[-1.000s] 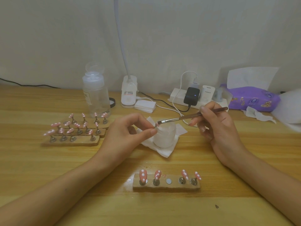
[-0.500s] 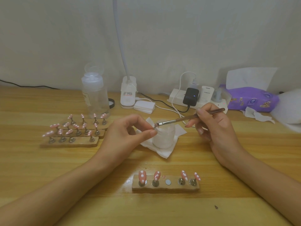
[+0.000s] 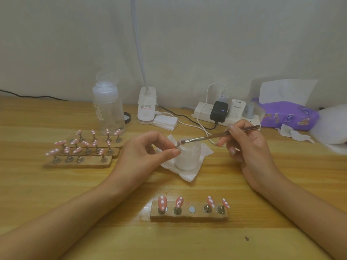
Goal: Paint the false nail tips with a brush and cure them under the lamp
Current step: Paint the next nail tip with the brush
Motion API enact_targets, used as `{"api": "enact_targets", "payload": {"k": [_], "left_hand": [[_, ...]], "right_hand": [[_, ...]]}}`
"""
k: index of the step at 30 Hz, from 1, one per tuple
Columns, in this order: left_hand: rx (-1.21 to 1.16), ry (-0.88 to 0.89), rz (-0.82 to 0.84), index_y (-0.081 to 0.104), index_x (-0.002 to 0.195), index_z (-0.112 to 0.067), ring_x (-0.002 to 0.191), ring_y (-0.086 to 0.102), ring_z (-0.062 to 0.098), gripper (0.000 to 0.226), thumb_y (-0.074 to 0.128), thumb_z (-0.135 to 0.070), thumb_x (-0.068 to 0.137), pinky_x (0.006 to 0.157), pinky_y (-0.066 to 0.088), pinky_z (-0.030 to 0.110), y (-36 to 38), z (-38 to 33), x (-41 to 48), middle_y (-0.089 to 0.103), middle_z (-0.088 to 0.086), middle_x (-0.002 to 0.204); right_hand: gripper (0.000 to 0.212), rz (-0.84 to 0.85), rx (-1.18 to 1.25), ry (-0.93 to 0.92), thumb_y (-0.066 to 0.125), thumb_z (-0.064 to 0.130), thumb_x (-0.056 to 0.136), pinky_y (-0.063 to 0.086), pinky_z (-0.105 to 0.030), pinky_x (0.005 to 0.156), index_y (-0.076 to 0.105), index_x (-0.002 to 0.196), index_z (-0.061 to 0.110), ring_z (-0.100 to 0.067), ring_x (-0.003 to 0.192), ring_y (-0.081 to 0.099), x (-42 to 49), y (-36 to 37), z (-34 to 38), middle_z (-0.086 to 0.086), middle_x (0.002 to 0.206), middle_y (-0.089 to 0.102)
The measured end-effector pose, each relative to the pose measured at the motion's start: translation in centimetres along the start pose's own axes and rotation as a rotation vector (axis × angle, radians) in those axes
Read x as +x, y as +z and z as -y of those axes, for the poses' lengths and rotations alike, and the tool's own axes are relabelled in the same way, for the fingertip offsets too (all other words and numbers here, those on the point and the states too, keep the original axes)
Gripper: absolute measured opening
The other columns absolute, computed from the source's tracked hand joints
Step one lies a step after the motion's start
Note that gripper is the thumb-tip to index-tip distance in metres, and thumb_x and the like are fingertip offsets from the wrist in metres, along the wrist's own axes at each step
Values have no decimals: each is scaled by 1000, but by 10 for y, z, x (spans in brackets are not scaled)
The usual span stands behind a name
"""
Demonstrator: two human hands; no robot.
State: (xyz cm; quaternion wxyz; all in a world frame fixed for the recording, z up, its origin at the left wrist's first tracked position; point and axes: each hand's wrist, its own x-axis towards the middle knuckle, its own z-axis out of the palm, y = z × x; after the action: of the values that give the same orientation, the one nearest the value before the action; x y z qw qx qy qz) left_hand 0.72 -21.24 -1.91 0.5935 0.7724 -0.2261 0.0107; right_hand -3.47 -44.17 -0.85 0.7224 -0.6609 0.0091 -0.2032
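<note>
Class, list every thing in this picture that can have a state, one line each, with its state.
left hand: pinches the nail tip
right hand: grips the brush
brush: bristles at the nail tip
near holder: four tips standing, middle slot empty
pump bottle: upright, cap flipped open
black charger: plugged into the power strip, light on

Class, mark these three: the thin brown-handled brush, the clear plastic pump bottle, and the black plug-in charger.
thin brown-handled brush (image 3: 208,137): head view, middle of handle.
clear plastic pump bottle (image 3: 108,111): head view, its body.
black plug-in charger (image 3: 218,111): head view, front face.
</note>
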Motion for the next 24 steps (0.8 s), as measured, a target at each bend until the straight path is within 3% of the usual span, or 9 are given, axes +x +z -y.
{"api": "enact_targets", "payload": {"k": [6, 14, 18, 22, 24], "left_hand": [[-7, -3, -10, 74, 77, -27, 49, 44, -2, 10, 80, -34, 74, 49, 38, 11, 0, 2, 0, 70, -16, 72], [-6, -9, -14, 74, 76, -28, 50, 47, -2, 12, 80, -39, 72, 51, 41, 11, 0, 2, 1, 72, -14, 79], [-9, 0, -6, 74, 77, -28, 50, 47, -2, 18, 77, -44, 69, 51, 41, 11, 0, 1, 1, 72, -14, 80], [-4, -1, -7, 74, 77, -28, 50, 47, -2, 11, 80, -37, 73, 51, 40, 11, 0, 2, 1, 72, -14, 79], [-4, -3, 0, 74, 77, -28, 51, 47, -2, 12, 80, -38, 73, 51, 41, 12, 0, 2, 0, 72, -13, 80]], "right_hand": [[21, 28, -25, -8, 60, 35, 84, 30, -15, 42, 49, 79, 18, -8, 47, 42, -2, 2, 1, -7, 68, 72], [20, 31, -25, -10, 60, 34, 85, 32, -15, 43, 48, 78, 19, -8, 48, 43, -2, 3, 2, -6, 68, 72], [19, -22, -16, 6, 57, 24, 94, 31, -17, 45, 49, 77, 19, -8, 48, 41, -2, 0, 1, -6, 67, 71], [19, 27, -4, -15, 60, 34, 86, 34, -15, 45, 49, 77, 20, -8, 48, 44, -3, 3, 3, -7, 69, 72], [19, 9, -25, -3, 60, 30, 88, 33, -14, 42, 49, 77, 18, -7, 46, 42, -3, 3, 1, -7, 67, 71]]}}
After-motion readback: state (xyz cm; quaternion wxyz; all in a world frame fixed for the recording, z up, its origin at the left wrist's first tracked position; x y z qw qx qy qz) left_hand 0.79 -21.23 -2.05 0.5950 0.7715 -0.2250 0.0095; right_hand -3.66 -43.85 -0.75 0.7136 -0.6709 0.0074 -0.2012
